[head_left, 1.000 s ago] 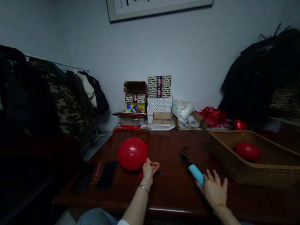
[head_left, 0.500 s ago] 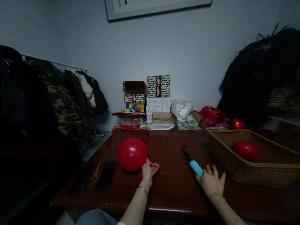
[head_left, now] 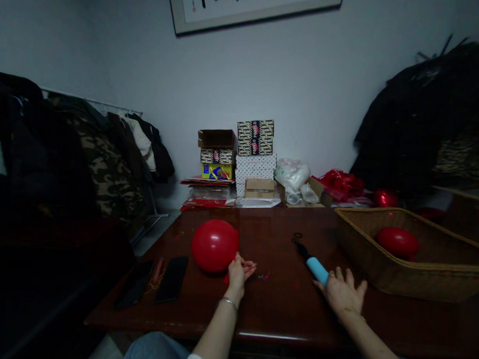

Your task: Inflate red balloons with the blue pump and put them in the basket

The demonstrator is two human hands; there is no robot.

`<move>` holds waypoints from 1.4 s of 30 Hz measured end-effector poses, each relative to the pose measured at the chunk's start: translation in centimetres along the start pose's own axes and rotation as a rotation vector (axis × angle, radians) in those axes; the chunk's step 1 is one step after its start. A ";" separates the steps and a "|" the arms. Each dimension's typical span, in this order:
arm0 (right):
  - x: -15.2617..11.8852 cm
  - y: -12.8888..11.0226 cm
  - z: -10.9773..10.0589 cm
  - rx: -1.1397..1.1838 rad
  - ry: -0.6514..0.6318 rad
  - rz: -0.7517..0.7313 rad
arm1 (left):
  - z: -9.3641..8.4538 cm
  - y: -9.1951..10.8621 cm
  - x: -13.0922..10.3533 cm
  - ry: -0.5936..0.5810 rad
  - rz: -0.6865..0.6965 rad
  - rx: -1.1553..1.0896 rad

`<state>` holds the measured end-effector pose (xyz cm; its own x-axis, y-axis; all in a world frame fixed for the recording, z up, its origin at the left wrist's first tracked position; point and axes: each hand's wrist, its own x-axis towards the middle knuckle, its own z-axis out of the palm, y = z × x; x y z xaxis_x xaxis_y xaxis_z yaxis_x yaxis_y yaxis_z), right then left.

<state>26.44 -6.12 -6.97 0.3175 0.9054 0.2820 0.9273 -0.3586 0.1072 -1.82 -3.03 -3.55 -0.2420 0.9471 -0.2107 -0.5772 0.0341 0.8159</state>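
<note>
A round red balloon [head_left: 215, 245] is held at its neck by my left hand [head_left: 239, 272], with thumb and forefinger pinched and the other fingers loosely extended. The balloon hovers at or just above the table; I cannot tell which. On the right, a hand pump [head_left: 317, 268] with a light blue barrel and black nozzle end lies slanting across the wood. My right hand [head_left: 343, 292] is at its near end, fingers spread and palm down, apparently touching it without gripping. Another red balloon [head_left: 397, 242] rests inside the wicker basket [head_left: 410, 274].
Two dark phones [head_left: 171, 278] and a small reddish stick [head_left: 158, 269] with yellow string lie at the left of the brown table [head_left: 265, 318]. Tiny coloured scraps [head_left: 264, 276] are scattered mid-table. Stacked boxes [head_left: 254, 172] and plastic bags [head_left: 293, 175] stand at the back.
The view has shifted slightly, so everything appears a little further right. Both hands keep nearly the same pose, the left still pinching the balloon's neck, the right still spread by the pump.
</note>
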 end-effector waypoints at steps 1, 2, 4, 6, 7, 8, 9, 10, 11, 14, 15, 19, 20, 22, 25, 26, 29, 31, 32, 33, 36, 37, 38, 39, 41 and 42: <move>0.0 0.0 0.1 0.001 -0.002 0.007 | 0.0 0.0 0.0 -0.002 -0.001 0.001; 0.0 0.0 0.1 0.003 -0.001 0.014 | -0.1 0.0 0.0 -0.006 0.000 0.004; -0.1 -0.1 0.2 0.010 0.017 0.022 | -0.1 0.1 0.0 -0.014 0.003 0.018; -0.2 -0.1 0.1 0.013 0.060 0.018 | 0.0 0.2 -0.1 -0.017 0.004 0.030; -0.3 -0.1 0.0 0.013 0.086 0.010 | 0.0 0.3 -0.1 -0.016 0.002 0.032; -0.3 -0.2 -0.1 0.011 0.107 0.002 | -0.1 0.3 -0.2 -0.014 0.000 0.033; -0.4 -0.2 -0.1 0.010 0.122 -0.005 | -0.1 0.3 -0.2 -0.013 -0.001 0.033; -0.4 -0.2 -0.1 0.010 0.133 -0.011 | -0.1 0.3 -0.2 -0.011 -0.002 0.033; -0.4 -0.2 -0.1 0.011 0.139 -0.016 | -0.1 0.3 -0.2 -0.011 -0.001 0.033; -0.4 -0.3 0.1 0.015 0.152 -0.051 | -0.2 0.3 -0.2 -0.010 0.003 0.034; -0.4 -0.3 0.2 0.016 0.152 -0.062 | -0.3 0.3 -0.2 -0.010 0.003 0.035; -0.5 -0.4 0.4 0.009 0.127 -0.061 | -0.4 0.2 -0.1 -0.003 -0.007 0.037; -0.5 -0.4 0.4 0.008 0.124 -0.060 | -0.4 0.2 -0.1 -0.003 -0.006 0.037; -0.6 -0.5 0.4 0.010 0.129 -0.059 | -0.5 0.1 0.0 -0.005 -0.004 0.040; -0.6 -0.5 0.4 0.023 0.160 -0.062 | -0.5 0.0 0.1 -0.007 -0.001 0.054; -0.6 -0.5 0.3 0.026 0.182 -0.065 | -0.5 0.0 0.1 -0.013 -0.001 0.056; -0.6 -0.8 -0.1 0.051 0.287 -0.094 | -0.4 0.2 -0.1 -0.033 -0.002 0.067; -0.6 -1.3 -0.9 0.098 0.362 -0.133 | -0.2 0.4 -0.2 -0.044 0.005 0.095; -0.5 -1.6 -1.4 0.129 0.393 -0.158 | 0.0 0.6 -0.3 -0.051 0.013 0.125; -0.5 -1.9 -2.0 0.162 0.415 -0.190 | 0.1 0.8 -0.4 -0.064 0.025 0.161; -0.6 -3.3 -4.2 0.255 0.455 -0.308 | 0.7 1.4 -0.7 -0.135 0.062 0.303; -0.7 -3.8 -5.0 0.282 0.464 -0.359 | 0.9 1.6 -0.8 -0.171 0.068 0.352; -0.8 -4.3 -5.9 0.309 0.476 -0.410 | 1.0 1.9 -0.8 -0.213 0.066 0.397; -1.0 -4.8 -6.9 0.331 0.483 -0.468 | 1.2 2.2 -0.9 -0.257 0.059 0.444; -1.4 -5.8 -9.1 0.350 0.486 -0.580 | 1.4 2.8 -1.1 -0.349 0.032 0.541; -1.6 -6.2 -10.2 0.355 0.483 -0.620 | 1.5 3.1 -1.3 -0.394 0.015 0.593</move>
<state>18.12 -7.66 1.62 -0.3108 0.6892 0.6545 0.9380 0.3335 0.0941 -2.16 -3.64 0.07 0.1177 0.9900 -0.0782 -0.0268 0.0818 0.9963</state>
